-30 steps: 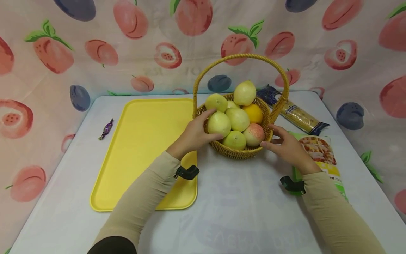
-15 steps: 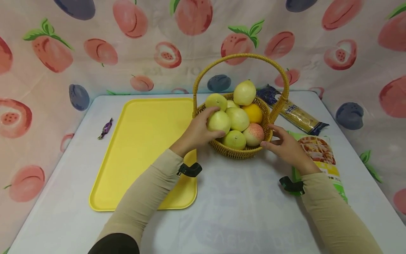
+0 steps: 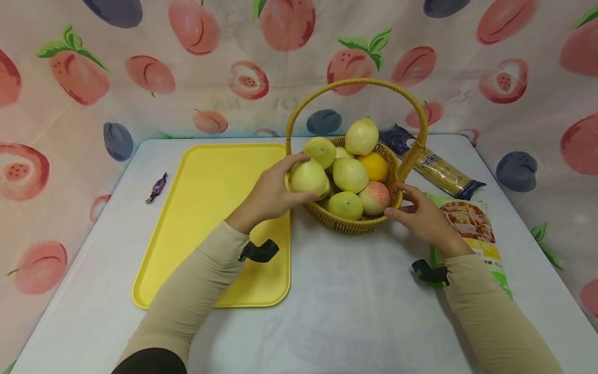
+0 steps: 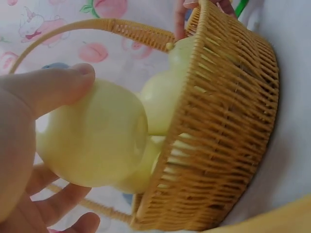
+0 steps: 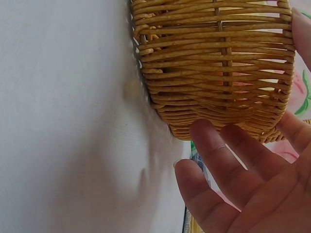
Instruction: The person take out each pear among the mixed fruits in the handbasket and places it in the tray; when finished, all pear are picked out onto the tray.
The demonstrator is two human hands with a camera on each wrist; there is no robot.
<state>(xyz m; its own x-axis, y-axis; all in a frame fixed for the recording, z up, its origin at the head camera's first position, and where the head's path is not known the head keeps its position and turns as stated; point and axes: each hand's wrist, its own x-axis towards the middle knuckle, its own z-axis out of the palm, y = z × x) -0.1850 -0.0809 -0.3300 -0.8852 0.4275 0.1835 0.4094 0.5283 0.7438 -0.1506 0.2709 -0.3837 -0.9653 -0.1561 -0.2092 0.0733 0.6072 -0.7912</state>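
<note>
A wicker basket [image 3: 348,227] with a tall hoop handle holds several pale yellow-green fruits [image 3: 350,175], an orange [image 3: 374,167] and a peach [image 3: 375,197]. My left hand [image 3: 268,195] grips a round pale yellow-green fruit [image 4: 97,133] between thumb and fingers at the basket's left rim. In the left wrist view this fruit sits partly over the rim, close against others. My right hand [image 3: 425,221] holds the basket's right front side, thumb near the rim. Fingertips [image 5: 206,133] touch the outer weave in the right wrist view.
A yellow tray [image 3: 205,228] lies left of the basket, under the left forearm. Beyond it is a purple-wrapped candy [image 3: 157,188]. Behind the right hand are a long pasta packet [image 3: 441,174] and a green-and-white food bag [image 3: 467,218]. A printed cloth hangs behind the table.
My left hand has drawn the pale fruit leftward to the basket's rim, uncovering the fruit beneath. The right hand and the basket have stayed in place.
</note>
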